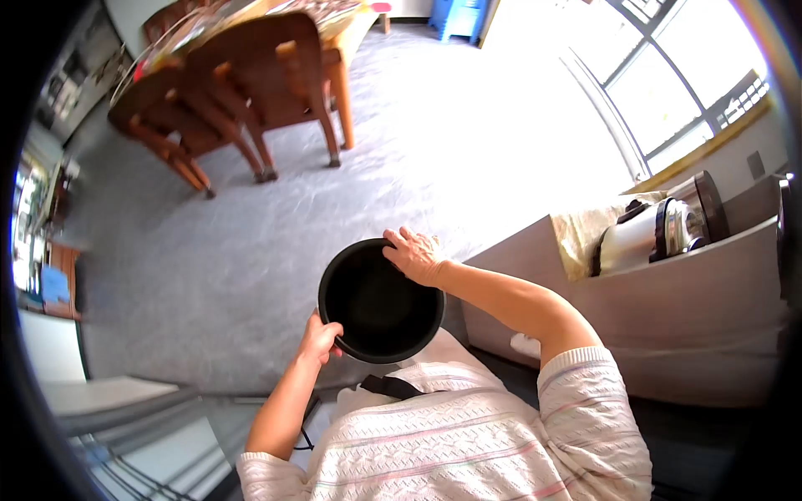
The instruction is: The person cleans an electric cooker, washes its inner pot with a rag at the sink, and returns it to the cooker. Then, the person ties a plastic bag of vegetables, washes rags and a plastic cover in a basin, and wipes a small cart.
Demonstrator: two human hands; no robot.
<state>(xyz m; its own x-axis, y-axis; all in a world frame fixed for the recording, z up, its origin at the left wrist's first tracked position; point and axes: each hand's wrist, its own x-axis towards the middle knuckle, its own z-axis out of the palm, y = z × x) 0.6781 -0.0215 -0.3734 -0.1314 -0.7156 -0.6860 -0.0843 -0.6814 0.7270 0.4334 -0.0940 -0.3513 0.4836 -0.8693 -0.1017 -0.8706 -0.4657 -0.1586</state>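
A round, dark inner pot (380, 305), like that of a rice cooker, is held in front of my body with its mouth facing up toward me. Its inside looks black, and I cannot make out anything in it. My left hand (319, 338) grips the near left rim, thumb over the edge and fingers below. On the far right rim, my right hand (415, 255) is closed over the edge, with its fingertips bent inside the pot.
To my right, a cooker (643, 234) with a silvery body stands on a cloth-covered counter (576, 238). Wooden chairs (259, 75) stand by a table (355, 37) at the far left. A blue stool (455, 18) is at the back, and windows (660, 83) are at the right.
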